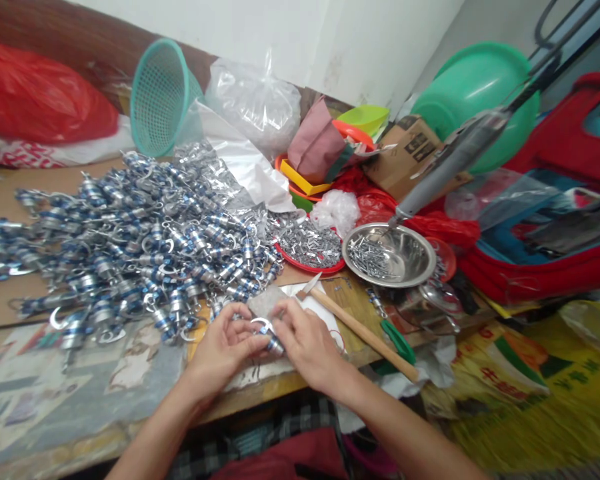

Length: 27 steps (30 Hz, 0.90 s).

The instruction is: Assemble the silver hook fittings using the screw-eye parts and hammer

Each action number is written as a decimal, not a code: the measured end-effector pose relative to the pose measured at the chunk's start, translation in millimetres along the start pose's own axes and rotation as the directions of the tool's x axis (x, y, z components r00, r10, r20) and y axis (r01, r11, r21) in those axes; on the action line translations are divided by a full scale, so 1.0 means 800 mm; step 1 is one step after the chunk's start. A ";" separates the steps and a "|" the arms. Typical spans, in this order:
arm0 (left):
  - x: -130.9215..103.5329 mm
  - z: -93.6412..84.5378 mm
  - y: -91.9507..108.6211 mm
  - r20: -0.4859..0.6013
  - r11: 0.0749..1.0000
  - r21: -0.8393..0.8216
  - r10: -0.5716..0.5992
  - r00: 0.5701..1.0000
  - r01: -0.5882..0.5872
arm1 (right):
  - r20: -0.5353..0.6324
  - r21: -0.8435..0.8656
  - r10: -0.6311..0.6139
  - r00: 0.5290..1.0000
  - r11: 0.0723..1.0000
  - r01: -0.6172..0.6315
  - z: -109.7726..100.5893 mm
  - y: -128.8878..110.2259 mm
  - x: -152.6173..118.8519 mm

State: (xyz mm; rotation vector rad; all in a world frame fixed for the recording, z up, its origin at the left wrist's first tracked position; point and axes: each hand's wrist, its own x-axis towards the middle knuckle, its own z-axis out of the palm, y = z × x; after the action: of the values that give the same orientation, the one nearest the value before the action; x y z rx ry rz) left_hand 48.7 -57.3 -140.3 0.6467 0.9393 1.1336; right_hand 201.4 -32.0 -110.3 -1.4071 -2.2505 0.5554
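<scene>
Near the table's front edge, my left hand [225, 347] has its thumb and fingers closed around a small hooked metal fitting [275, 345], silver with blue. My right hand [307, 343] grips the same fitting from the other side. Its curved hook points up between my hands; the fingers cover most of the rest. A large heap of similar hooked fittings [130, 247] spreads over the table to the left. Just beyond my fingers is a greyish block-like piece [269, 301], partly hidden. A hammer with a wooden handle [365, 333] lies to the right of my right hand.
Small metal pieces fill a red tray [313, 269]; thin ones lie in a steel bowl [425, 257]. A grey rod-like tool [455, 160] slants down over the bowl. Behind stand a teal basket [155, 100], a clear bag [255, 100], and a cardboard box [405, 157].
</scene>
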 end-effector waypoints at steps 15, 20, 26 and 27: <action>0.000 0.005 0.002 -0.034 0.999 0.045 0.003 0.999 -0.001 | -0.095 -0.005 -0.123 0.988 0.992 0.123 -0.060 0.057 -0.052; -0.001 0.005 0.003 -0.055 0.999 0.035 0.008 0.998 -0.006 | -0.046 -0.154 -0.257 0.965 0.957 0.247 -0.057 0.032 -0.061; -0.002 0.006 0.003 -0.068 0.999 0.035 0.003 0.998 0.000 | -0.045 -0.281 -0.264 0.964 0.929 0.241 -0.048 0.034 -0.072; -0.002 0.007 0.003 -0.074 0.999 0.033 0.002 0.997 0.001 | -0.040 -0.255 -0.252 0.967 0.938 0.234 -0.046 0.037 -0.073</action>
State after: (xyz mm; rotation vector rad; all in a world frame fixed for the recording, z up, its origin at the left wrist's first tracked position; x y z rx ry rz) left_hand 52.0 -58.0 -135.5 0.6352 1.0231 1.1513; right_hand 266.7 -68.8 -104.4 -1.2093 -2.4530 0.1418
